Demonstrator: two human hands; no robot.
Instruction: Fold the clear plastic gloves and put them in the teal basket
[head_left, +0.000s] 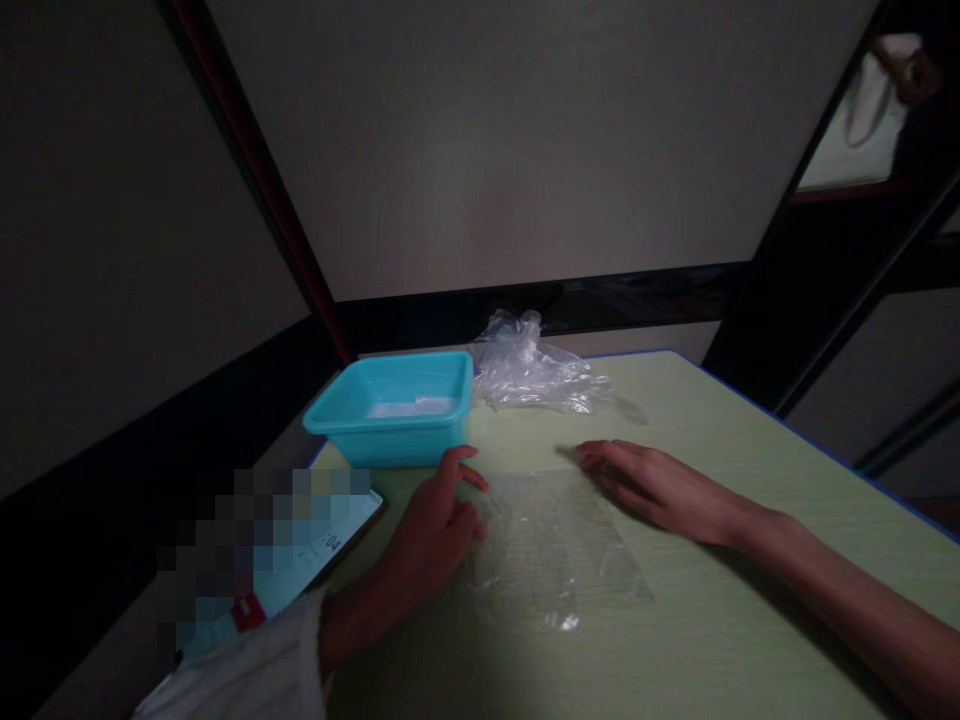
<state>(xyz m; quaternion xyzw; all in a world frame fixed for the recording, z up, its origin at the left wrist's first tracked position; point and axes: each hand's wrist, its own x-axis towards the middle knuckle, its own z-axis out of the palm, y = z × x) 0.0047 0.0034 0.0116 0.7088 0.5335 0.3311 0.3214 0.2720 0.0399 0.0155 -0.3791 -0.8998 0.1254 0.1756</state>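
Observation:
A clear plastic bag [551,545] lies flat on the pale green table [720,640] in front of me. My left hand [435,525] rests at the bag's left edge with fingers loosely curled and the index finger stretched out toward the tub; it holds nothing. My right hand [649,490] lies flat, fingers extended, on the bag's upper right corner.
A turquoise plastic tub [397,408] with something pale inside stands just beyond my left hand. A crumpled heap of clear plastic bags [532,375] sits behind it near the wall. A phone [315,545] with a lit screen lies at the table's left edge.

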